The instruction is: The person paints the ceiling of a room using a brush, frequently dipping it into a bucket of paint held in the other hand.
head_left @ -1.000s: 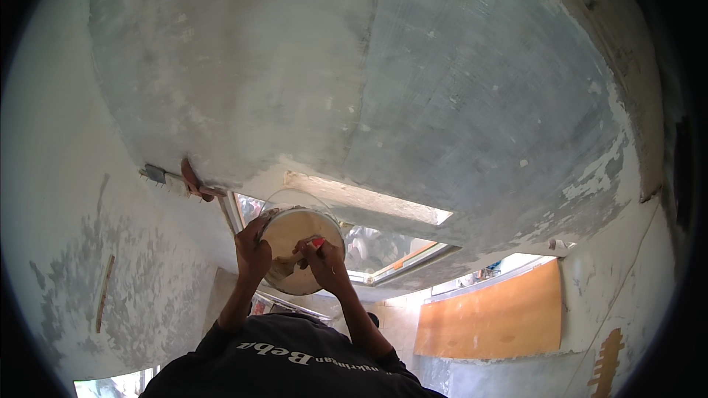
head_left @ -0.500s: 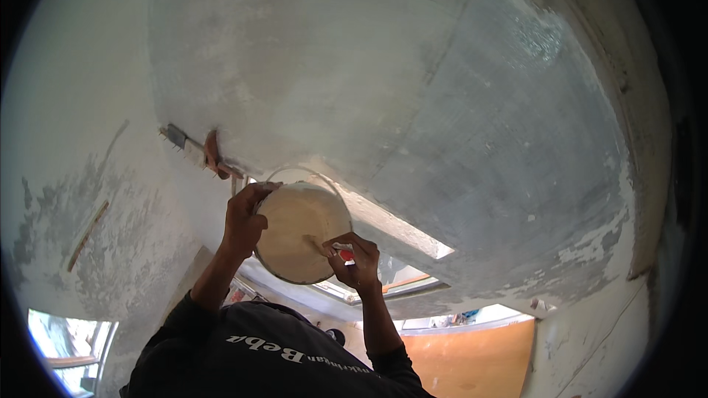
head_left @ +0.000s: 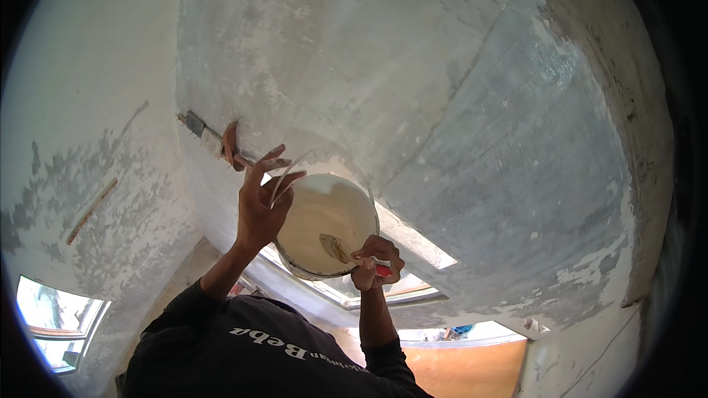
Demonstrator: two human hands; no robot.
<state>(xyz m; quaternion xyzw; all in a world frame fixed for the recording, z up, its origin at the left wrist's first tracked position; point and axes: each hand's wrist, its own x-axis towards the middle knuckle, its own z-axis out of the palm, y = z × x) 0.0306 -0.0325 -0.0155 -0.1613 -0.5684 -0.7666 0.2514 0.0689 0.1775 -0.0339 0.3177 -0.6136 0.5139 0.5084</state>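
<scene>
A round bucket (head_left: 306, 203) of cream-coloured paint is between my hands, with a thin wire handle (head_left: 324, 152) raised over its far side. My left hand (head_left: 264, 210) is at the bucket's left side, next to the handle, its fingers stretched and spread. At the near right of the rim, my right hand (head_left: 377, 262) is closed round a paintbrush (head_left: 338, 248) with a red grip. The bristles, coated in paint, are over the paint inside the bucket; whether they touch the surface I cannot tell. What carries the bucket's weight is hidden.
Patchy grey and white plastered surfaces (head_left: 354, 66) surround me. A bar with a reddish-brown curved piece (head_left: 230, 146) is just beyond my left hand. A thin stick (head_left: 91, 212) is at the left, a window (head_left: 59, 317) lower left, and an orange panel (head_left: 464, 368) lower right.
My left hand has loosened from the bucket's rim and spread its fingers. The bucket appears slightly farther right. My right hand has moved right and lower, and more of the brush shows.
</scene>
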